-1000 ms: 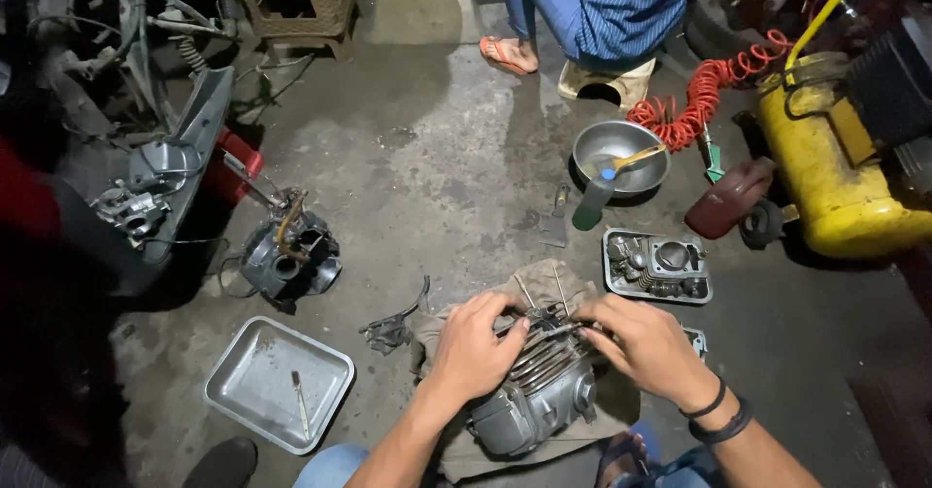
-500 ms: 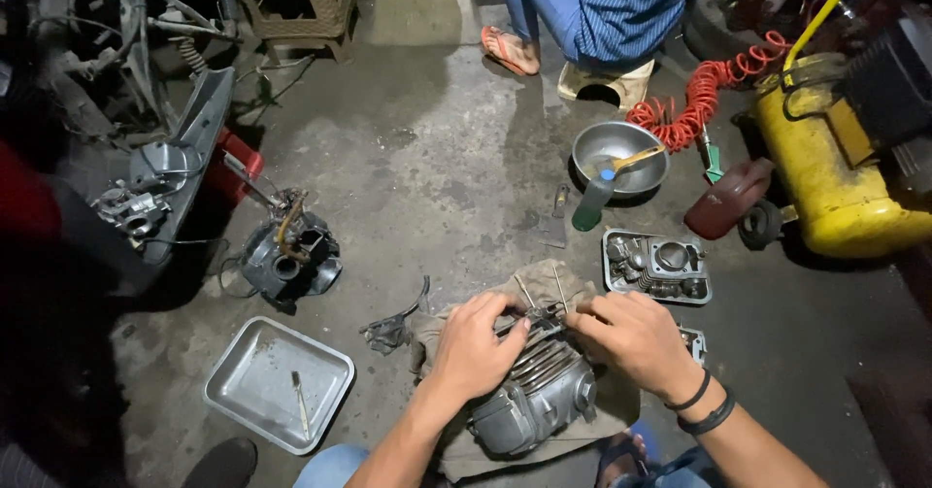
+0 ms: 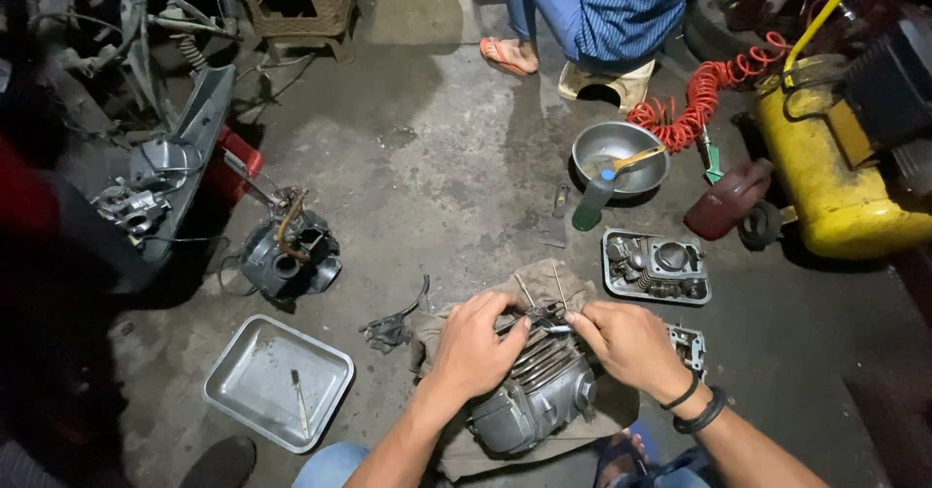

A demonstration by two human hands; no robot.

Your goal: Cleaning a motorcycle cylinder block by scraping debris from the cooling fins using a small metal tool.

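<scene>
A grey finned engine cylinder [image 3: 536,396] lies on a dirty cloth [image 3: 456,454] on the concrete floor, right in front of me. My left hand [image 3: 476,344] presses down on its upper left side, fingers curled over the fins. My right hand [image 3: 626,342] rests on the upper right side and pinches a small metal piece [image 3: 556,329] at the top of the cylinder. Two thin studs [image 3: 560,288] stick up from the cylinder's far end. Black bands circle my right wrist.
A metal tray [image 3: 243,367] with a thin tool lies at left, an engine part [image 3: 288,255] beyond it. A parts tray [image 3: 655,265], steel bowl [image 3: 619,156], green bottle [image 3: 592,202], red coiled hose [image 3: 684,109] and yellow tank [image 3: 825,177] stand at right. A crouching person [image 3: 597,12] is opposite.
My right hand has slid left along the cylinder top and now pinches the small piece near the middle. My left hand stays in place.
</scene>
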